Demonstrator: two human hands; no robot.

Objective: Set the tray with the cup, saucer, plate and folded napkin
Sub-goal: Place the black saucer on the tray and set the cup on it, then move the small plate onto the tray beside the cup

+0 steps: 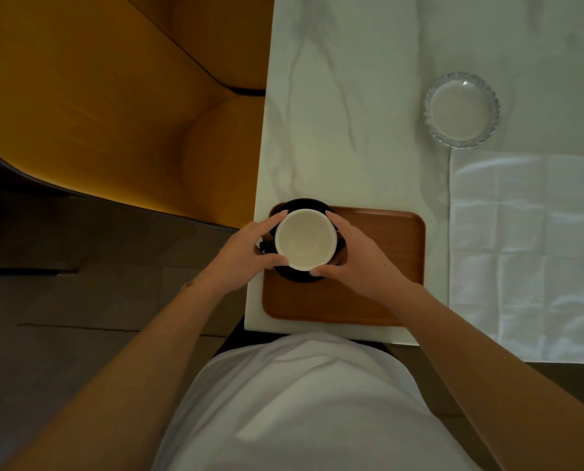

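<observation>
A cup (304,239), white inside and dark outside, stands on a black saucer (304,203) at the left end of a brown wooden tray (379,266). My left hand (246,254) and my right hand (355,256) wrap the cup from either side, fingers on its rim and wall. A clear glass plate (461,109) with a scalloped edge rests on the marble table, far right of the tray. A white napkin (528,253) lies spread flat, creased in squares, to the right of the tray.
The white marble table (345,96) ends at a left edge just beside the tray. An orange seat (113,107) stands beyond that edge over a dark floor. My white shirt fills the bottom of the view.
</observation>
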